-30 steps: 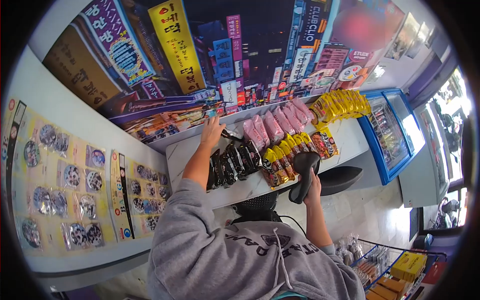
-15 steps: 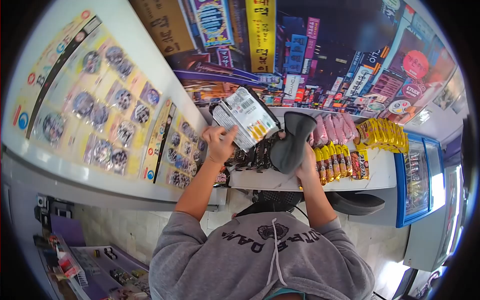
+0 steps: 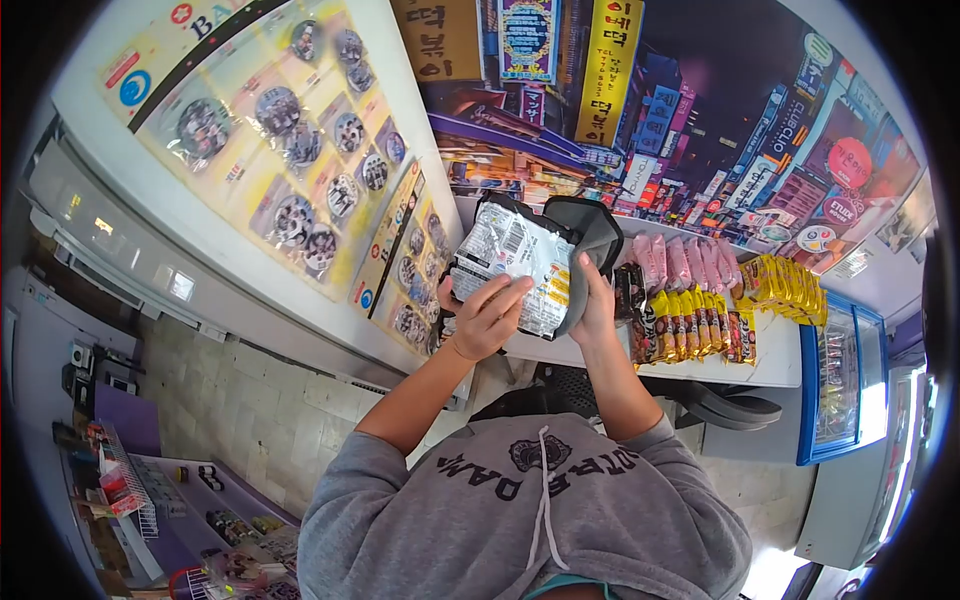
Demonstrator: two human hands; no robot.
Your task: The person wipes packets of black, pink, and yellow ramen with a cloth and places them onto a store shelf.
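Note:
A black-and-silver packet (image 3: 518,250), which looks like an instant noodle pack, is held up above the counter with its printed back facing me. My left hand (image 3: 488,318) grips its lower left side, fingers lying across the wrapper. Against the packet's right edge, my right hand (image 3: 596,305) holds a dark grey cloth (image 3: 600,243), partly hidden behind the packet. Just right of that hand stand black packets (image 3: 627,290). Pink packets (image 3: 678,264) and yellow-and-black packets (image 3: 690,325) are lined up beyond them on the white counter (image 3: 775,350).
More yellow packets (image 3: 782,285) stand farther right, beside a blue-framed glass case (image 3: 838,375). A board of round badges (image 3: 285,130) rises at my left. Behind the counter hangs a city-street mural (image 3: 720,110). A dark chair (image 3: 720,405) is below the counter edge.
The cloth has moved left against the packet, and both hands have come closer together. My left hand's fingers have shifted farther across the wrapper. The view has turned left.

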